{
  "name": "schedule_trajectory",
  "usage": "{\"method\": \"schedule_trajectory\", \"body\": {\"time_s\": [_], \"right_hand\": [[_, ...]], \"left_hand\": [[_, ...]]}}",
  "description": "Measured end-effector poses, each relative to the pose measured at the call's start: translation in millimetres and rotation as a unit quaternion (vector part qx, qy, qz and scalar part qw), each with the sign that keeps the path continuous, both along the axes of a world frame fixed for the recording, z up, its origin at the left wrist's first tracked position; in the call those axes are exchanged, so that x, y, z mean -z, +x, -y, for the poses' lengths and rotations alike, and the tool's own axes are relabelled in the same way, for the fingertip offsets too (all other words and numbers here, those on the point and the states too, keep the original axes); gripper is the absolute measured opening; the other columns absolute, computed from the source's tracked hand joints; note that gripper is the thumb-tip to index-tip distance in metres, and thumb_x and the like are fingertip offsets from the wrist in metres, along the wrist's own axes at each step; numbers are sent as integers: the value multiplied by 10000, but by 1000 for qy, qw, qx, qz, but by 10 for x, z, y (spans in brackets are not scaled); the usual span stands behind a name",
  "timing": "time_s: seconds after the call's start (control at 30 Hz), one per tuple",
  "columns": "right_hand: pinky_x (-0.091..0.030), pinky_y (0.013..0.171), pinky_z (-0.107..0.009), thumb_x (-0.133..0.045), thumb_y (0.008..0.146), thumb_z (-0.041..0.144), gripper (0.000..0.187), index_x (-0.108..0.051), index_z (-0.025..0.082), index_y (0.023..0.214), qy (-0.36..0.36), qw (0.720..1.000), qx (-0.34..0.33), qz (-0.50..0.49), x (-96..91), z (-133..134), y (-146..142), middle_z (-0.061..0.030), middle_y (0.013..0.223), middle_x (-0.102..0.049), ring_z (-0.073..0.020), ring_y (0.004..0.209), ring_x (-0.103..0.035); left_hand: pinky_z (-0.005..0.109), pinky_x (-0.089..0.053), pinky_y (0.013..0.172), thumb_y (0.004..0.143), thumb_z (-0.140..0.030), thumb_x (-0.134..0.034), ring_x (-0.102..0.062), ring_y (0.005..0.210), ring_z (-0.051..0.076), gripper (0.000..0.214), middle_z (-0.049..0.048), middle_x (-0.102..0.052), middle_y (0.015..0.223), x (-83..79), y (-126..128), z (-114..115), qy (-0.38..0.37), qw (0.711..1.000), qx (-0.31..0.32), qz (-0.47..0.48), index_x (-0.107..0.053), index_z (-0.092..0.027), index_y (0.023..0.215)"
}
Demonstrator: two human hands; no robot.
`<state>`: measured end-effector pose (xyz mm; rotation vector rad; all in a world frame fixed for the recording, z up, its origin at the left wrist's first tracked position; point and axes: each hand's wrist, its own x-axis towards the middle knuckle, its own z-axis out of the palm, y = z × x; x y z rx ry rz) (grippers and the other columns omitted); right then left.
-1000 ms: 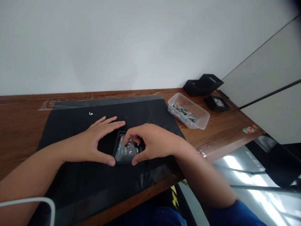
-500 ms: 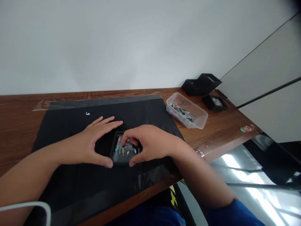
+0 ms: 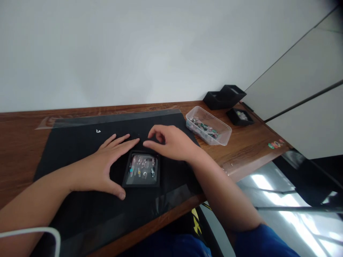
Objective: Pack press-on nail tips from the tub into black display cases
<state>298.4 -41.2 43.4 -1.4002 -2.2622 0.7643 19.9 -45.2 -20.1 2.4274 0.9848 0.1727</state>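
A small black tray (image 3: pixel 142 184) with several tiny coloured pieces under a clear cover lies on a black mat (image 3: pixel 80 142). My left hand (image 3: pixel 107 162) lies flat on the mat against the tray's left side, fingers stretched out, thumb near its front corner. My right hand (image 3: pixel 170 142) hovers just behind the tray's far right corner, fingers curled with thumb and forefinger brought together; whether they hold anything is too small to make out.
A clear plastic tub (image 3: pixel 208 125) of small coloured pieces stands to the right on the wooden table (image 3: pixel 254 142). Black foam boxes (image 3: pixel 224 95) and another small black tray (image 3: pixel 239 116) sit at the far right corner. The table edge runs close in front.
My right hand has lifted off the tray and moved back and right, leaving the tray's contents in full view. My left hand has stayed beside the tray.
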Motion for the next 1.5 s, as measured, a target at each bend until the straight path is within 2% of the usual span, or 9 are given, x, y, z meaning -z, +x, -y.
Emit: {"method": "schedule_trajectory", "body": {"time_s": [0.13, 0.33, 0.43, 0.57, 0.7, 0.83, 1.0, 1.23, 1.5], "right_hand": [[-304, 626, -260, -661, 920, 470, 304, -661, 192, 1044, 45, 994, 100, -6, 71, -105, 58, 22, 780, -594, -116, 677, -509], [-371, 652, -248, -810, 779, 484, 442, -672, 193, 1082, -6, 998, -13, -56, 101, -123, 110, 33, 817, -605, -109, 686, -510], [-380, 647, -252, -815, 770, 483, 433, -684, 187, 1059, -31, 998, -28, -47, 116, -129, 102, 35, 801, -611, -108, 676, -509], [-383, 634, -253, -732, 844, 480, 345, -685, 178, 1005, -6, 995, 48, -90, 171, -176, 82, 31, 765, -606, -106, 652, -508], [-392, 621, -247, -669, 880, 509, 345, -678, 184, 995, 26, 978, 139, -154, 223, -234, 75, 16, 817, -620, -104, 654, -511], [-408, 640, -243, -626, 900, 532, 357, -674, 179, 926, -42, 973, 109, -197, 186, -220, 39, 9, 808, -625, -110, 685, -518], [-286, 530, -237, -650, 869, 596, 432, -572, 189, 749, -163, 955, 30, -246, 93, -136, -30, 71, 617, -428, -84, 558, -374], [-250, 492, -231, -733, 781, 576, 442, -524, 193, 712, -218, 932, 55, -284, 122, -153, -63, 87, 585, -416, -74, 529, -351], [-348, 486, -207, -621, 919, 286, 106, -573, 199, 881, -268, 902, 78, -330, 121, -113, -175, 74, 628, -541, -77, 501, -442]], "left_hand": [[706, -28, 1236, 578, -747, -835, -19, 1576, 438, 1320, 82, -158, 1730, -21, 12, -25, -1, 1000, 26, -12, -148, -384, 1645], [709, -28, 1240, 640, -689, -829, -73, 1581, 432, 1120, 97, -261, 1707, -43, 47, -12, -5, 1000, 9, 5, -339, -341, 1585], [697, -76, 1248, 673, -623, -829, -125, 1577, 428, 1025, 97, -347, 1669, -25, 80, 2, -5, 999, -15, 40, -381, -332, 1549], [683, -252, 1212, 655, -558, -843, -226, 1543, 462, 987, 129, -324, 1664, -32, 118, 16, -11, 992, -88, 92, -407, -321, 1508], [612, -385, 1172, 685, -498, -817, -489, 1396, 408, 912, 105, -500, 1525, -134, 160, 31, -41, 980, -129, 146, -384, -332, 1471], [570, -429, 1154, 676, -513, -810, -556, 1324, 387, 911, 76, -579, 1423, -214, 200, 46, -35, 965, -175, 194, -368, -353, 1456], [561, -407, 1182, 680, -446, -835, -571, 1311, 389, 924, 71, -601, 1387, -212, 211, 40, -20, 953, -185, 239, -347, -362, 1460], [552, -399, 1199, 693, -406, -857, -550, 1351, 390, 960, 92, -583, 1442, -230, 245, 53, -54, 944, -188, 266, -332, -351, 1494], [579, -366, 1201, 720, -421, -864, -555, 1362, 377, 1173, 99, -632, 1420, -188, 239, 50, -140, 920, -205, 304, -139, -336, 1639]]}}
